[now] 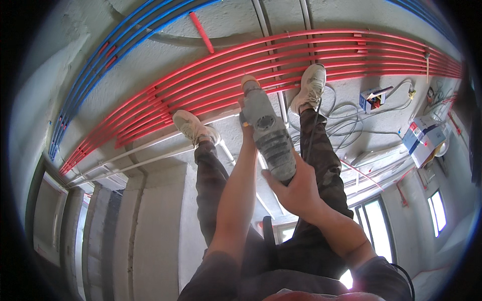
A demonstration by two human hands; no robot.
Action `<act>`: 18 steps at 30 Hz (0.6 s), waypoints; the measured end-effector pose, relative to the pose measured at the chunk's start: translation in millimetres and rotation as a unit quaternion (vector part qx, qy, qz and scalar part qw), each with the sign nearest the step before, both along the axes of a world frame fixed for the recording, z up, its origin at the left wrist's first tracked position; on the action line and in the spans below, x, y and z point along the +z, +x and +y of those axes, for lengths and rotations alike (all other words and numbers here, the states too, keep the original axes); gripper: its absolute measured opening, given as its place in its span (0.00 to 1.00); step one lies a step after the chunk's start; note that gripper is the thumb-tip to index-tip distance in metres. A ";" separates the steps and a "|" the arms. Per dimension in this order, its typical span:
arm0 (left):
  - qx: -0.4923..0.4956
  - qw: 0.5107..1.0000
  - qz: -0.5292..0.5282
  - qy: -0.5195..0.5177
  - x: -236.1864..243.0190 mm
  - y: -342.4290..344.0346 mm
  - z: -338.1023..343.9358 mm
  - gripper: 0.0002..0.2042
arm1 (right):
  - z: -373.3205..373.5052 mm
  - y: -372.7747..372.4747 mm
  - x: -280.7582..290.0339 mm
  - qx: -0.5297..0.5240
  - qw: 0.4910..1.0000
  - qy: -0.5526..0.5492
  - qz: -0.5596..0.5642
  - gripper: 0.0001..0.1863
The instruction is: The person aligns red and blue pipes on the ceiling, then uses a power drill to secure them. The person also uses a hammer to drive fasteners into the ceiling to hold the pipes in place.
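A dusty grey rotary hammer drill [271,134] is held out in front of me, its nose tilted toward the red conduits [216,85]. My right hand [300,193] is closed round its rear end, the thumb lying across the back of the housing. My left hand [247,129] is at the tool's left side near the front, wrapped at the side grip; its fingers are mostly hidden by the body. Whether the drill's tip touches anything cannot be made out. My shoes [309,86] stand apart on either side of the drill, at the conduits.
Blue conduits [95,65] curve along the far left. Grey cable [346,120] lies in loops on the floor right of my foot. A small open box [372,100] and a larger blue-and-white box [423,139] stand at the right. White pipes [135,161] run at left.
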State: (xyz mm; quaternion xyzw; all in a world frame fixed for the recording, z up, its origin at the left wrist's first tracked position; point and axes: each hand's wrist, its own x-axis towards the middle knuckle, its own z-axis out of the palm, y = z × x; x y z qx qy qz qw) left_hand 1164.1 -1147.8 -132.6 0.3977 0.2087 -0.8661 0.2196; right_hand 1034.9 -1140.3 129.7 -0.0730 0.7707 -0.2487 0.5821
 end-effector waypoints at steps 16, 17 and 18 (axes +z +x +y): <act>0.159 0.978 0.129 0.046 -33.8 -44.1 -48.3 0.32 | -44.0 -6.8 -36.5 -0.007 0.997 0.002 0.076 0.18; 0.099 0.993 0.065 -0.005 -38.7 -42.5 -47.6 0.33 | -44.7 -7.6 -38.7 -0.007 0.997 0.004 0.076 0.18; 0.037 0.998 0.001 -0.057 -43.4 -40.9 -46.7 0.33 | -45.3 -7.9 -41.0 -0.007 0.997 0.007 0.076 0.18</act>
